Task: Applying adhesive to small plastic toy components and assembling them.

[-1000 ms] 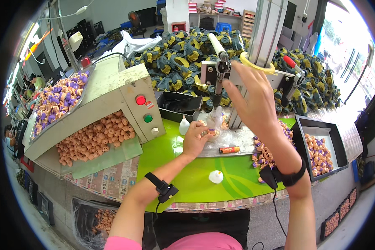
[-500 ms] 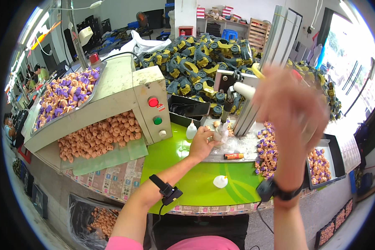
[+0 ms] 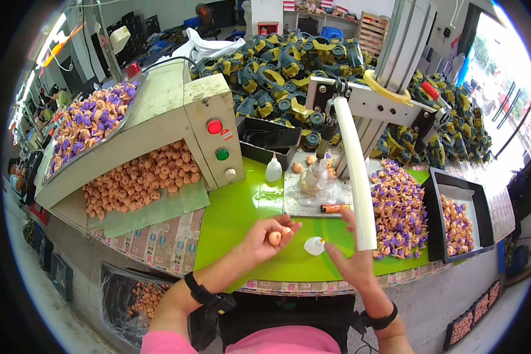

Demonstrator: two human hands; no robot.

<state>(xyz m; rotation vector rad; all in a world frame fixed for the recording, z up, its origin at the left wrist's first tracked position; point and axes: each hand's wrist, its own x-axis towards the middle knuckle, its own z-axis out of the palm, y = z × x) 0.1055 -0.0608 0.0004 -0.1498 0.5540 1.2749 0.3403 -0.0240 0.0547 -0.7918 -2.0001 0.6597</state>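
My left hand [image 3: 266, 241], palm turned up over the green table mat [image 3: 230, 212], holds small peach-coloured round hollow parts [image 3: 275, 238] in its curled fingers. My right hand [image 3: 355, 262] is open, thumb and fingers apart, beside a small white squeeze bottle [image 3: 314, 245] lying on the mat. Part of that hand is hidden behind the long white handle [image 3: 355, 171] of a lever press [image 3: 366, 97]. Under the press rod sits a fixture wrapped in clear plastic [image 3: 314, 178], with a few peach parts around it.
A second squeeze bottle [image 3: 273, 169] stands near a black bin [image 3: 268, 141]. At left is a beige machine [image 3: 206, 106] with peach parts in its opening. Purple-and-peach pieces [image 3: 398, 209] are heaped at right, beside a black tray [image 3: 484, 236]. An orange tube [image 3: 334, 208] lies before the fixture.
My right hand has dropped from beside the press to near the bottle. The white handle now hangs down toward me. My left hand has pulled back from the fixture, holding peach parts.
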